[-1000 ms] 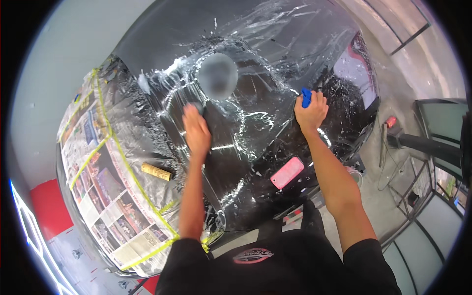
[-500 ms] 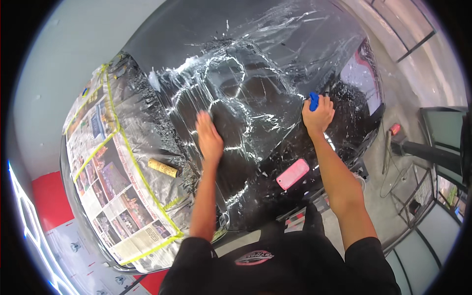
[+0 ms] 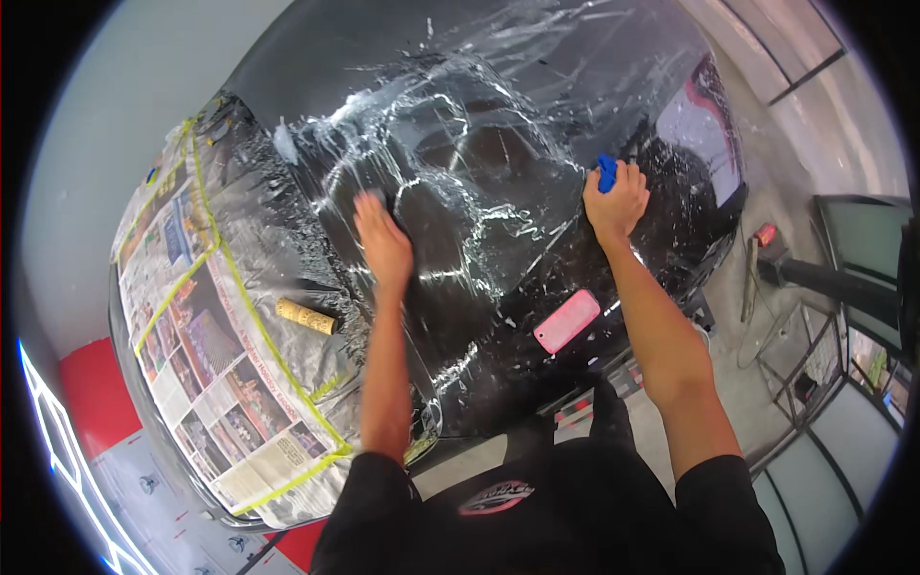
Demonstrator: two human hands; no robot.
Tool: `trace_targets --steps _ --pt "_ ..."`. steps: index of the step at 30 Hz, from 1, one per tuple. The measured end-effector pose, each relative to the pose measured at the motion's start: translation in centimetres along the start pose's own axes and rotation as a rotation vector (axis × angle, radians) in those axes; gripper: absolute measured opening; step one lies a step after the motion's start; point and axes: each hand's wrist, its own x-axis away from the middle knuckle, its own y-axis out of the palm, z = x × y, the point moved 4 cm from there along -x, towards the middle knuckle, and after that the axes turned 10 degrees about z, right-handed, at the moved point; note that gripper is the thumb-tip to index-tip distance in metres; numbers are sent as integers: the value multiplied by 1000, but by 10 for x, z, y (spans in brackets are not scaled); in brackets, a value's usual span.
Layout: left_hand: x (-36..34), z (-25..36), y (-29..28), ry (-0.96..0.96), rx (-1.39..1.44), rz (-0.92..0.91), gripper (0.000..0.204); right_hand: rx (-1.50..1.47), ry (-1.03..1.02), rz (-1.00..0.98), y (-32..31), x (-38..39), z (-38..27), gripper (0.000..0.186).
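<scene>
A wet, wrinkled clear film (image 3: 479, 172) lies over the glossy black car panel (image 3: 498, 326). My left hand (image 3: 383, 244) rests flat on the film, fingers together and pointing away from me, holding nothing. My right hand (image 3: 618, 201) is closed on a small blue squeegee (image 3: 607, 172), which presses on the film near the panel's right side. Water streaks and bubbles run across the film between the two hands.
Newspaper (image 3: 206, 326) held by yellow tape masks the car's left side. A tan roll (image 3: 307, 316) lies beside it on the panel. A pink flat pad (image 3: 567, 320) sits near the panel's front edge. At the right stand a metal rack (image 3: 815, 364) and a tool with a red tip (image 3: 764, 235).
The view has shifted so the car sits lower in the picture. Both hands have slid nearer to me over the film. The right hand still grips the blue squeegee.
</scene>
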Motion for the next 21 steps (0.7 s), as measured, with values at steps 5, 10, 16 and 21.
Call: trace_targets --steps 5,10,16,21 --pt "141 59 -43 -54 30 -208 53 65 -3 18 -11 -1 19 35" --pt "-36 -42 -2 -93 -133 75 47 -9 -6 -4 -10 -1 -17 33" --pt "47 4 -17 -60 18 -34 47 34 -4 19 -4 2 11 32" --pt "160 68 -71 -122 42 -229 51 48 7 11 -8 2 17 32"
